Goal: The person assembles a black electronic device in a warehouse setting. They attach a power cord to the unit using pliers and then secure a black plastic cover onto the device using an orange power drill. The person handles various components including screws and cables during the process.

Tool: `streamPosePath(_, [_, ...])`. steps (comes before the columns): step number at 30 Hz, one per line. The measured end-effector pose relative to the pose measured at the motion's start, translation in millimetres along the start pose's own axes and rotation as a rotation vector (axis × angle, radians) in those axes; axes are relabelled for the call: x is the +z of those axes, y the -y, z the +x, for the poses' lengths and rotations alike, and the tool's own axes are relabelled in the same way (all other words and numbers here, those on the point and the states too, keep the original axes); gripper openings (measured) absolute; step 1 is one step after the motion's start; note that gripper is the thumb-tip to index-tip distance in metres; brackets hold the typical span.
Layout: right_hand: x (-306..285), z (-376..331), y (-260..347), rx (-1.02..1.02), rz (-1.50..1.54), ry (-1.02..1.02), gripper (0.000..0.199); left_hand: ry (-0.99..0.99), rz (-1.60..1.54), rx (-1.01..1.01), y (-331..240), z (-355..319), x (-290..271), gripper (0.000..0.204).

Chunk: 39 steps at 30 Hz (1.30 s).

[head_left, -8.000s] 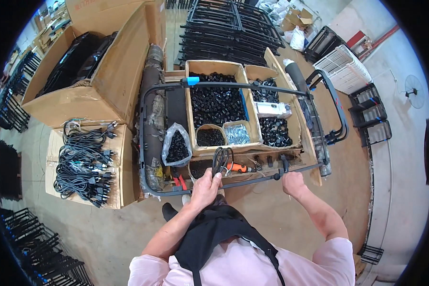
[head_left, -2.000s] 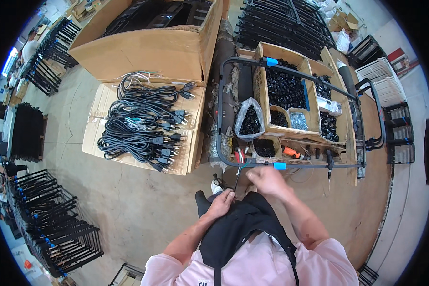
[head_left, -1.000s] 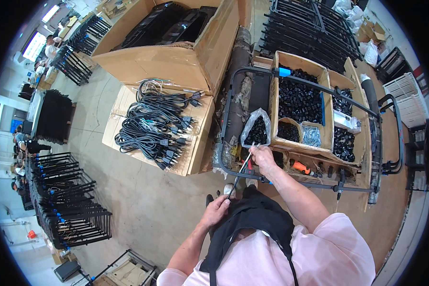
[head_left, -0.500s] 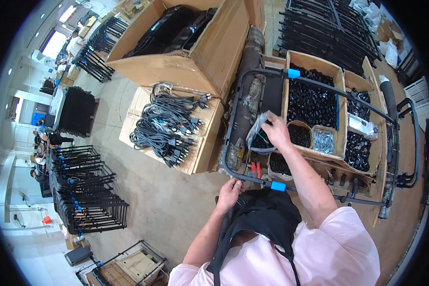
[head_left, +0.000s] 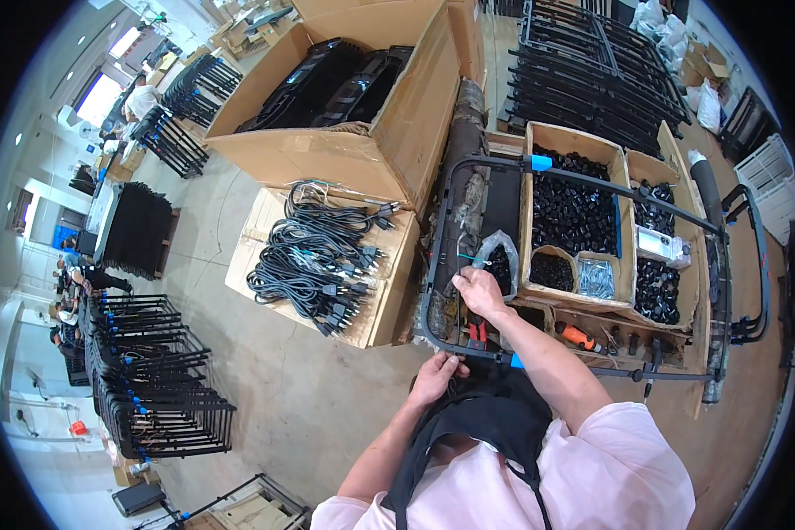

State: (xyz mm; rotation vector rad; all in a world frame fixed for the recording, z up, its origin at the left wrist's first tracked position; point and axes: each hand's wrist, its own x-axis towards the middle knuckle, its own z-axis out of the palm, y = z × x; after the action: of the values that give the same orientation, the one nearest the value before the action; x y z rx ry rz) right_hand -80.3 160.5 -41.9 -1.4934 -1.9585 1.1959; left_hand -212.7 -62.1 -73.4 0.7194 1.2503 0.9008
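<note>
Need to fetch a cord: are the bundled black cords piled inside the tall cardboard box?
No, the black cords lie outside the tall cardboard box, on lower cardboard nearer the person.

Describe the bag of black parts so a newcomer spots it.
Find the large black tube frame. Inside its left end, left of the divided tan box and beside the right hand, is the bag of black parts. Translucent plastic sets it apart from the box's compartments.

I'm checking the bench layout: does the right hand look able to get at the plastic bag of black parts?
Probably yes: the right hand is close beside the plastic bag; only thin wires show near its edge.
</note>
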Motion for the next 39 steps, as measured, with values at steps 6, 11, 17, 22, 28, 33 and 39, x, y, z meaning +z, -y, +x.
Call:
streamPosePath(6, [7.7, 10.2, -0.6, -0.038, -0.058, 0.109, 0.038, -0.012, -0.060, -0.093, -9.9, -3.2, 2.0, 0.026])
streamPosePath(11, [12.0, 5.7, 3.1, 0.011, -0.063, 0.143, 0.041, -0.085, -0.057, -0.121, -9.0, -4.2, 5.1, 0.024])
streamPosePath(17, [11.4, 5.5, 10.1, 0.024, -0.053, 0.162, 0.040, -0.140, -0.162, -0.074, -2.6, -1.9, 10.9, 0.024])
streamPosePath(22, [4.4, 7.8, 15.3, 0.047, -0.049, 0.221, 0.041, -0.207, -0.187, -0.097, -7.0, -2.6, 21.3, 0.025])
streamPosePath(28, [-66.8, 19.2, -23.6, 0.094, -0.069, 0.496, 0.036, -0.213, -0.259, -0.074, -6.7, -3.6, 24.5, 0.023])
streamPosePath(33, [-95.4, 29.0, -44.7, -0.077, -0.699, 0.047, 0.025, -0.214, -0.238, -0.087, -8.3, -3.5, 23.9, 0.023])
streamPosePath(39, [-67.7, 58.1, -58.8, -0.107, -0.815, 0.005, 0.025, -0.186, -0.276, -0.095, -11.2, -3.5, 22.3, 0.022])
